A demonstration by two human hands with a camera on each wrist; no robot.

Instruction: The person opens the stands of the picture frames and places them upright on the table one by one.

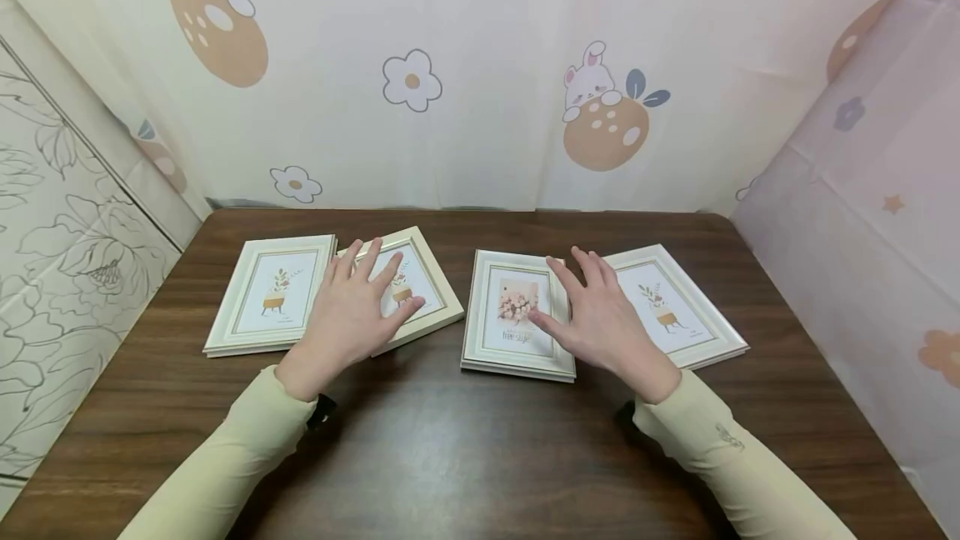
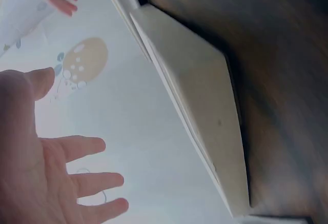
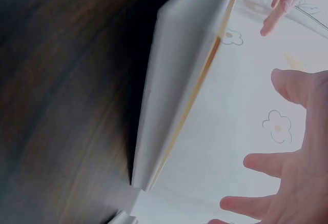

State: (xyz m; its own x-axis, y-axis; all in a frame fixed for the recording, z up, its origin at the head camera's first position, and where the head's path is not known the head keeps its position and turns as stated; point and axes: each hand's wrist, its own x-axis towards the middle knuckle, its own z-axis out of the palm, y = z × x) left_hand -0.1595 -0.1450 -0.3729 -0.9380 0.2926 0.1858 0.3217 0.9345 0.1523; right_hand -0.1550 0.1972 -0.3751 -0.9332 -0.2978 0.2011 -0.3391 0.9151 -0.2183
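Four is avoided here: several picture frames lie face up on the dark table. My left hand [image 1: 352,307], fingers spread, hovers over a cream picture frame [image 1: 438,277] set at an angle; the left wrist view shows a gap between that hand [image 2: 56,167] and the frame's side [image 2: 205,111]. To its left lies a white frame with a plant print [image 1: 251,261]. My right hand [image 1: 607,319] is spread above the space between a white frame with a flower photo [image 1: 480,307] and a tilted white frame with a plant print [image 1: 697,307]. Neither hand holds anything.
The brown wooden table [image 1: 450,457] has its far edge against a pale curtain [image 1: 487,148] printed with rabbits and flowers. A panel with line-drawn flowers [image 1: 75,273] stands at the left, and another printed curtain [image 1: 862,215] hangs at the right.
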